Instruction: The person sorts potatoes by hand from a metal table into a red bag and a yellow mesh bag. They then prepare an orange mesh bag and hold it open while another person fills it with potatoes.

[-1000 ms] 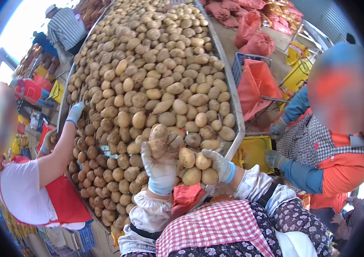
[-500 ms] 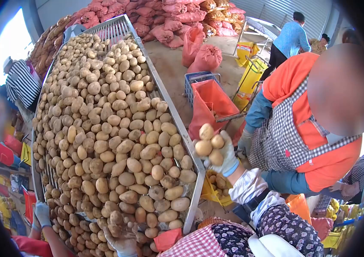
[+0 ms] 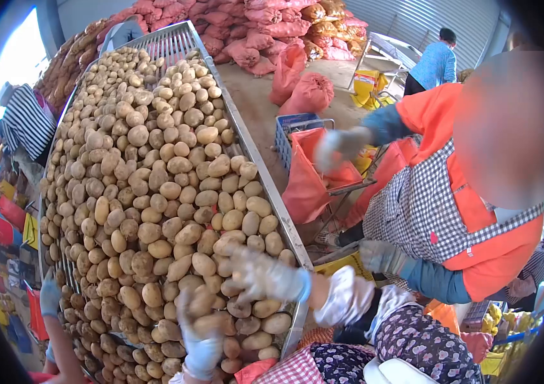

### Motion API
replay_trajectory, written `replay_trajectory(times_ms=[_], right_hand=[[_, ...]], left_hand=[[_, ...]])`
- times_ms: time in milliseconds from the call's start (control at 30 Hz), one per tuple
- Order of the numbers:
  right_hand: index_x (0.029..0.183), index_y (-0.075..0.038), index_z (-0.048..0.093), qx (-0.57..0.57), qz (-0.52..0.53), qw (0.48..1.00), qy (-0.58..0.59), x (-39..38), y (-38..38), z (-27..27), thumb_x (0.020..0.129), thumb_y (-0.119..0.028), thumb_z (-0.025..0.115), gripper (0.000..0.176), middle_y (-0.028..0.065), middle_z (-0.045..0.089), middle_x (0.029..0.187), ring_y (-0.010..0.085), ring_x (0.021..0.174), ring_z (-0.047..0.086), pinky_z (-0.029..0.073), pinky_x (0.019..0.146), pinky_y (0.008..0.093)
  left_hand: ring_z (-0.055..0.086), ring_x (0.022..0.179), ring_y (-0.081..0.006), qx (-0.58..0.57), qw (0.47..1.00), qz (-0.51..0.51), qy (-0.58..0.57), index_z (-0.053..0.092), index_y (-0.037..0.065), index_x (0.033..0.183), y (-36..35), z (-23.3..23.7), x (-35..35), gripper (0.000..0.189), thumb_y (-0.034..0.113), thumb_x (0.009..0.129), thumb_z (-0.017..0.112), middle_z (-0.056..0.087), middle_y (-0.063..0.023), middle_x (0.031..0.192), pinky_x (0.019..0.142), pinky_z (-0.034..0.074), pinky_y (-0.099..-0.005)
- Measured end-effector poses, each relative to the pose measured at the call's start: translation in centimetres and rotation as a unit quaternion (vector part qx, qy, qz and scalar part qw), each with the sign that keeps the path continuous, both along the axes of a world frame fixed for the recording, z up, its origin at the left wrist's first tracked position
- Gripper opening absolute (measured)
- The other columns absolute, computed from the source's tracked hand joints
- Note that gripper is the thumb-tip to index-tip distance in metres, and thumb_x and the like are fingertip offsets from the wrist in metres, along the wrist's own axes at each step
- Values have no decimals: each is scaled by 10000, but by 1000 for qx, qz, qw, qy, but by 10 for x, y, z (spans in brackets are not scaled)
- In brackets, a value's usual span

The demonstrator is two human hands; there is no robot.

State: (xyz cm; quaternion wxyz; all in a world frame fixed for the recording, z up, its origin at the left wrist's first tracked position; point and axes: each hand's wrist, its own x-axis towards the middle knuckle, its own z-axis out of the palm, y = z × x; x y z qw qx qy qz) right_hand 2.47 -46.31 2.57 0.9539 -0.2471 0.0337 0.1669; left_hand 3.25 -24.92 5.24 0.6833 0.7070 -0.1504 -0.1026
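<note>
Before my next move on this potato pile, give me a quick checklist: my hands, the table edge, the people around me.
1. Right hand empty: ok, fingers spread above the potatoes, though blurred.
2. Left hand grip: cannot tell; it rests on the pile, fingers hidden.
3. Potatoes inside the table rim: ok, none over it.
4. Co-worker clear: ok, one gloved hand at the red sack, the other hand outside the rim.
5. Third person's glove at the far left: ok, apart from both hands.
</note>
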Motion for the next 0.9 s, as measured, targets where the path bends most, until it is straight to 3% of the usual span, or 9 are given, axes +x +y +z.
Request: replay_trajectory(times_ms=[33,67,133,200,233,333,467,600,900], right_hand=[[1371,-123,418,3,-5,1000,21,0,28,0,921,-472,567,588,40,544,1259,188,1052,583,506,885,371],[1372,-101,416,2,-9,999,42,-4,49,2,918,-452,583,598,66,531,1273,190,1090,577,493,941,379],[1324,-62,462,64,62,992,88,-1,50,-68,938,-392,571,520,84,565,1217,209,1132,561,503,945,375],[1298,-51,483,181,117,973,84,-6,25,-53,942,-373,563,487,91,589,1182,217,1082,587,533,882,361],[1272,-40,505,297,169,936,80,-11,14,-42,947,-355,556,456,99,614,1147,225,1031,614,563,819,346],[1206,-41,560,244,89,939,224,-40,17,-41,940,-432,524,474,130,664,1064,245,833,664,579,650,327],[1186,-60,578,168,36,931,323,-48,40,-21,956,-428,479,445,119,663,1082,249,944,653,580,690,359],[1296,-72,510,92,80,971,207,-9,39,-9,970,-382,464,452,182,602,1193,278,959,649,591,655,368],[1011,-125,563,39,-94,990,100,73,-32,40,937,-287,497,190,82,627,963,265,883,649,577,686,425]], left_hand=[[491,1223,-333,240,942,-150,-181,357,83,1421,7,7,19,745,411,823,656,437,-162,1371,1012,419,-479],[341,1342,-411,426,813,-128,-375,355,36,1416,-5,25,14,776,466,828,621,370,-216,1437,1112,257,-524],[280,1363,-449,359,873,-97,-314,412,12,1371,-6,0,12,889,588,735,642,386,-248,1411,1135,152,-543],[239,1372,-476,320,907,-33,-272,387,-2,1385,24,-20,6,853,584,795,577,342,-250,1448,1130,149,-560],[239,1376,-470,406,863,2,-300,366,-3,1404,44,-25,2,781,552,869,495,331,-254,1456,1131,146,-558],[248,1388,-440,611,744,106,-248,318,23,1452,108,-56,-40,739,423,865,521,288,-226,1503,1136,160,-556],[317,1332,-432,588,769,179,-179,340,44,1457,162,-67,-76,706,481,923,488,347,-217,1476,1091,270,-503],[281,1360,-439,612,768,165,-91,364,69,1445,164,-70,-77,685,439,897,542,343,-251,1465,1105,237,-519],[300,1357,-424,578,792,176,-90,398,27,1414,168,-64,-75,690,420,878,582,376,-251,1443,1112,258,-499]])
